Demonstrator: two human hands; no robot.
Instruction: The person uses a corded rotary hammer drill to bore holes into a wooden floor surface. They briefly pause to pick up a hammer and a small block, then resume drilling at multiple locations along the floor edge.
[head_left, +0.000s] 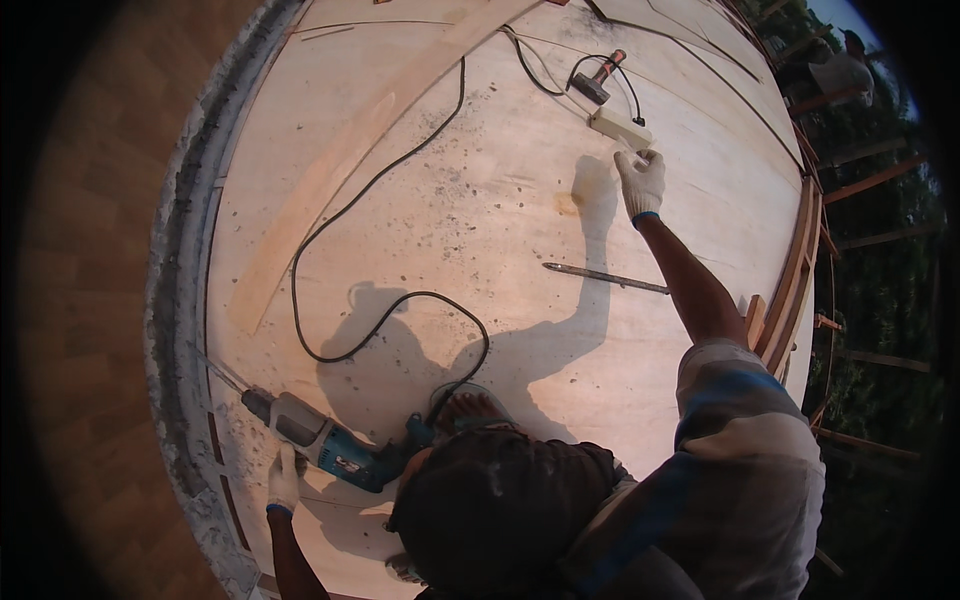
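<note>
Left hand (pixel 284 482) grips drill (pixel 318 437), left edge of floor (pixel 710 200); right hand (pixel 643 182) at power strip (pixel 620 129), grip unclear; cable (pixel 486 345) between, chisel (pixel 600 275) nearby.

the drill (pixel 345 452) hides part of the left hand (pixel 283 482); the lower edge cuts off the left forearm (pixel 295 558); the right forearm (pixel 692 282) covers one end of the metal rod (pixel 602 275); whether the right hand (pixel 642 185) touches the white power strip (pixel 619 128) is unclear; the distant person (pixel 842 78) is small and blurred

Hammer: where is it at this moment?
In the head view, the hammer lies near the top, right of centre, just beyond the power strip by the right hand.
</note>
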